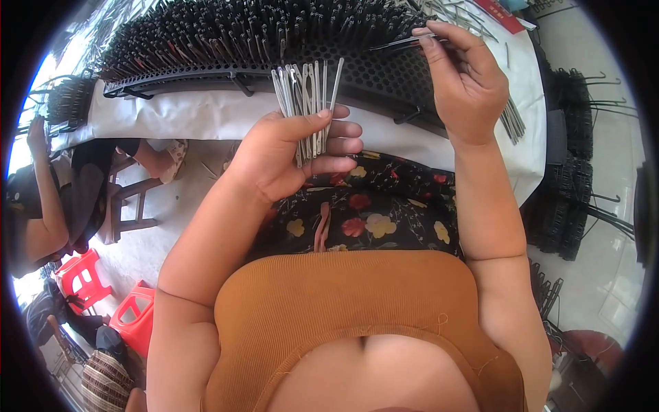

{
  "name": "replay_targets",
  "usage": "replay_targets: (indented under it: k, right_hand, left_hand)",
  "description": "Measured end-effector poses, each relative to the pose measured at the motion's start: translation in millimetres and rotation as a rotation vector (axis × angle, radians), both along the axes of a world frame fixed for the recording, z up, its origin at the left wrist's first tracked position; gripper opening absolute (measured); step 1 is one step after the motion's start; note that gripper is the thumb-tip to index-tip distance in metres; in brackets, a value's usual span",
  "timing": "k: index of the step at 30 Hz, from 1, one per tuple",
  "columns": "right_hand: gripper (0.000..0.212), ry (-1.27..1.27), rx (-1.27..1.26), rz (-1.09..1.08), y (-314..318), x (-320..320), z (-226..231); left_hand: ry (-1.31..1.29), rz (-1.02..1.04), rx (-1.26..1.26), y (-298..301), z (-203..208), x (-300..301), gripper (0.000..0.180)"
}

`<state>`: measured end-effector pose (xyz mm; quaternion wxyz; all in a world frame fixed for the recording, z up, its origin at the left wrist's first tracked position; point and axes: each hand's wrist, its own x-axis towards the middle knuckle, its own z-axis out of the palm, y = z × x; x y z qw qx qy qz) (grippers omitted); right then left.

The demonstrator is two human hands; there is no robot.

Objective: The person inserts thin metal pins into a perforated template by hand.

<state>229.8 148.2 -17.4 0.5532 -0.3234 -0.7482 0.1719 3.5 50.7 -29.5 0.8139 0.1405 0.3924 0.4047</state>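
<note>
My left hand is closed round a fanned bundle of thin, flat silver metal strips. The thumb presses them against the fingers, and small holes show at some ends. Above the right part of a long black perforated rack, my right hand pinches a slim metal strip between thumb and fingertips. That strip points left toward the rack's holes; whether its tip touches cannot be seen. Dense rows of upright dark strips fill the rack's left and far parts, while bare holes show along its near right part.
The rack stands on a white-covered table. Loose strips lie at the table's right edge. Black racks with wire hooks stand at right. Another person sits at left, near a wooden stool and a red plastic stool.
</note>
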Motion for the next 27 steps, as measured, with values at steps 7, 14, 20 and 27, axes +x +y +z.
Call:
replay_targets:
  k: [7, 14, 20, 27]
  right_hand:
    - [0.023, -0.087, 0.017, 0.005, 0, 6, 5]
    - [0.024, -0.308, 0.169, -0.022, 5, -32, 34]
    - [0.018, -0.361, 0.181, -0.019, 11, -27, 33]
    - [0.021, 0.003, 0.442, 0.13, 40, -17, -5]
  left_hand:
    - [-0.026, 0.047, -0.012, 0, 1, 4, 0.032]
    - [0.216, 0.059, 0.037, -1, -1, 5, 0.029]
    - [0.343, 0.084, 0.132, -5, -7, 4, 0.024]
    - [0.35, 0.076, 0.207, -6, -1, 12, 0.021]
